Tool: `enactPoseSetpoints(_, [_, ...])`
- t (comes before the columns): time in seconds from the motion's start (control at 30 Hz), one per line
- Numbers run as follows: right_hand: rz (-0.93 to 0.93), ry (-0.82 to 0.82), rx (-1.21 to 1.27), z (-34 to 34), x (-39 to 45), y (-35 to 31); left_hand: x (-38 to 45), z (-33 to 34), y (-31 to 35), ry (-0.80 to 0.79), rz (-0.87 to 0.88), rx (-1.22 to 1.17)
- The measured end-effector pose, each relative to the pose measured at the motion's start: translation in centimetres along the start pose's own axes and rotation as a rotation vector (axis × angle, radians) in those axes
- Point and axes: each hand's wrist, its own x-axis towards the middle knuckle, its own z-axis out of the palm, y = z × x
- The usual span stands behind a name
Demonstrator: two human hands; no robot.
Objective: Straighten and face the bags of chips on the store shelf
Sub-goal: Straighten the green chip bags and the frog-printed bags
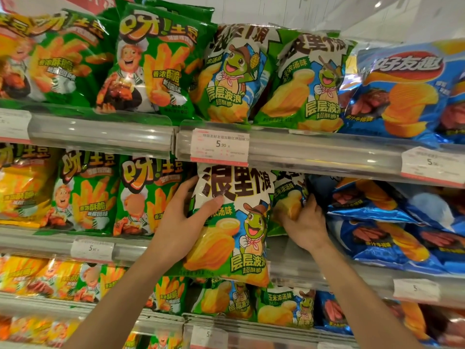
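Note:
My left hand (180, 222) grips the left edge of a white-and-green turtle chip bag (234, 227), thumb across its front. That bag is pulled out in front of the middle shelf rail (297, 258) and hangs over it, facing me. My right hand (305, 221) reaches into the shelf and holds a second turtle chip bag (289, 197) that sits further back, partly hidden behind the first. Two more turtle bags (231, 74) stand upright on the shelf above.
Green fries bags (148, 195) fill the shelf to the left and blue chip bags (392, 222) lie slumped to the right. Clear plastic rails with price tags (219, 146) front each shelf. More bags line the lower shelves (226, 298).

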Motion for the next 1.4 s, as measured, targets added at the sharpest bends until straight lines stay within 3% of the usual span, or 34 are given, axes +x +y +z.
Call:
enactPoseSetpoints(0.13, [-0.031,0.097,0.173,0.5,0.3,-0.9,0.0,0.1,0.1,0.004,0.010,0.002])
enactPoseSetpoints(0.33, [0.044,-0.033,0.482,0.2,0.8,-0.3,-0.2,0.3,-0.1,0.016,0.009,0.013])
enactPoseSetpoints(0.6, [-0.043,-0.016,0.449,-1.3,-1.2,0.2,-0.5,1.3,-0.1,0.038,0.054,0.063])
enactPoseSetpoints(0.87, [-0.139,-0.026,0.609,-4.0,-7.0,-3.2,-0.3,5.4,0.3,0.054,0.095,0.222])
enactPoseSetpoints(1.07, [-0.051,-0.023,0.751,-3.7,-5.9,-2.5,0.3,6.8,0.3,0.024,0.205,0.449])
enactPoseSetpoints(1.23, [-0.132,0.128,0.601,-4.8,-4.2,-1.7,1.3,5.5,-1.8,0.270,0.414,0.614])
enactPoseSetpoints(1.4, [-0.202,0.297,0.283,-3.9,-4.9,-2.4,1.5,6.0,-5.1,0.191,0.467,0.794])
